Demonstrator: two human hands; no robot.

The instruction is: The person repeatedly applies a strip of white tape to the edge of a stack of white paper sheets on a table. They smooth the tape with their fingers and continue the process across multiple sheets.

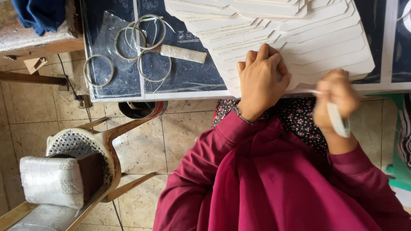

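A fanned stack of flat white cardboard cut-outs (299, 38) lies on the dark table (188, 77). My left hand (262, 77) rests palm-down on the near edge of the stack, fingers curled. My right hand (337, 96) is at the stack's near right edge, blurred, gripping a thin white flat tool (338, 119) whose tip points at the cardboard. Both arms wear dark red sleeves.
Several thin metal rings (141, 42) and a white wrapped handle (183, 53) lie on the table's left part. A black cup (139, 109) sits below the table edge. A worn chair (85, 149) with a white bundle (51, 182) stands on the tiled floor at left.
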